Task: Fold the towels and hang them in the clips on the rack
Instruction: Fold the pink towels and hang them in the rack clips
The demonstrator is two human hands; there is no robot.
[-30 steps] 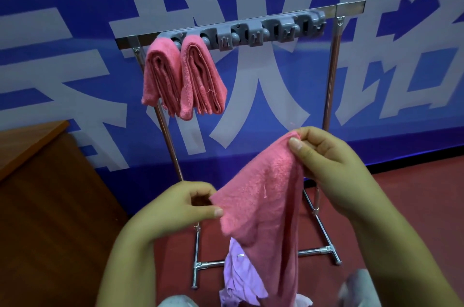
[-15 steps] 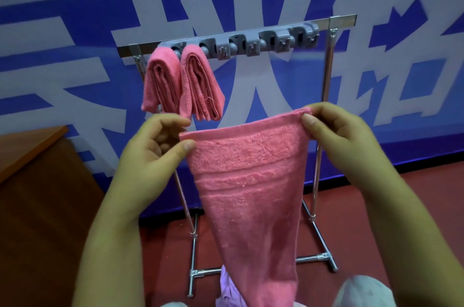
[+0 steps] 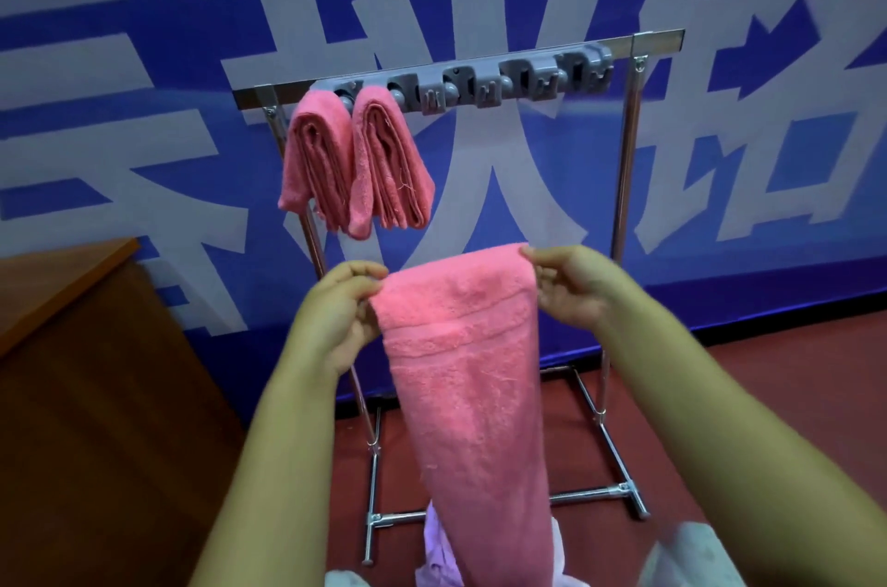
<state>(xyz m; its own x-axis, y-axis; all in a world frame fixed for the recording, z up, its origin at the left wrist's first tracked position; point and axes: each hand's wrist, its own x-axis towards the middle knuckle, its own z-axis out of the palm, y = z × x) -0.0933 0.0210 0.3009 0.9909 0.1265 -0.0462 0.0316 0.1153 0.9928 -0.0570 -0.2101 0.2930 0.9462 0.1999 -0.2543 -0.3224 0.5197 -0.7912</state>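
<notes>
A pink towel (image 3: 473, 375) hangs lengthwise in front of me, held by its top edge. My left hand (image 3: 338, 317) pinches the top left corner and my right hand (image 3: 571, 286) pinches the top right corner. Behind it stands a metal rack (image 3: 626, 183) with a grey strip of clips (image 3: 509, 79) along its top bar. Two folded pink towels (image 3: 357, 164) hang side by side from the leftmost clips. The clips to their right hold nothing. The lower end of the held towel drops out of view.
A brown wooden cabinet (image 3: 91, 375) stands at the left. A lilac cloth (image 3: 439, 548) lies low between the rack's feet (image 3: 619, 490). A blue wall with large white characters is behind the rack, and the floor is red.
My hands went from gathering the towel's corners low down to holding its top edge stretched out. Since then they have drawn closer together, narrowing the edge.
</notes>
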